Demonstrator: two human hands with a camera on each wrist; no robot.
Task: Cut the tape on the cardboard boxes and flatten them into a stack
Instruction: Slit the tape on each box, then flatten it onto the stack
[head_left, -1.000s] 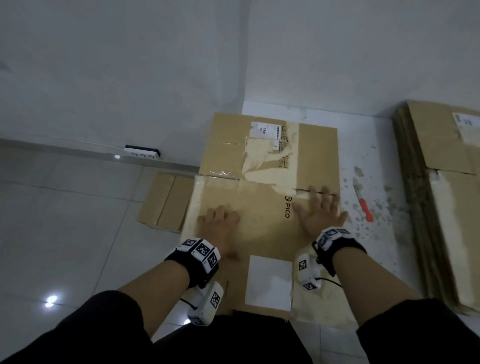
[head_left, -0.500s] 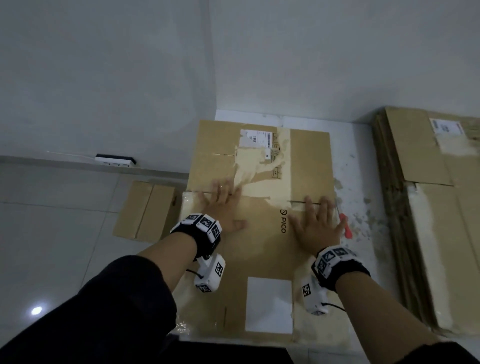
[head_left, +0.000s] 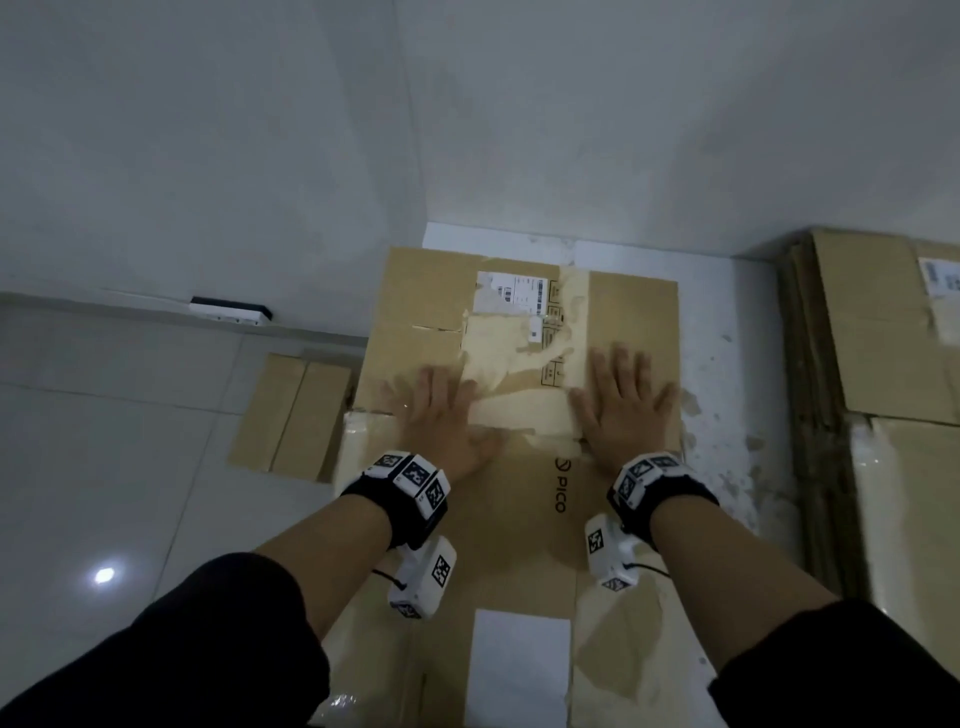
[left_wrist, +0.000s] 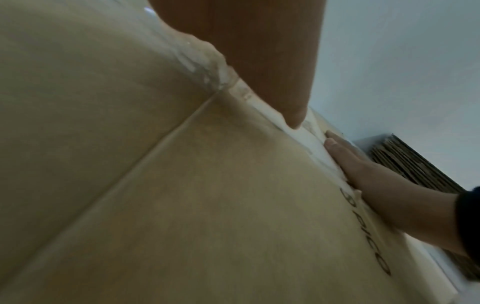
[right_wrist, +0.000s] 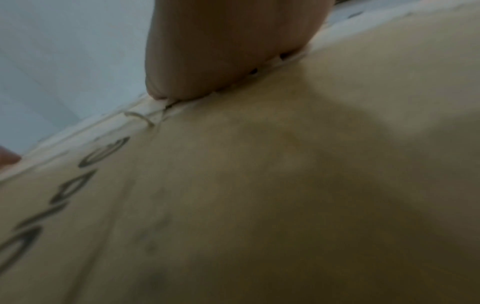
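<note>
A flattened cardboard box (head_left: 519, 519) lies on the floor in a wall corner, with open tile to its left and a stack of flattened boxes (head_left: 883, 415) just right. The left hand (head_left: 441, 415) and right hand (head_left: 618, 405) press flat, fingers spread, across its taped middle fold.

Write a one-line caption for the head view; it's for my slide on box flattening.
Left hand and right hand press flat on a flattened cardboard box beside a stack of flattened boxes.

Head view steeply down from above; both wrist views skimming the same cardboard (head_left: 519, 545) close up.
</note>
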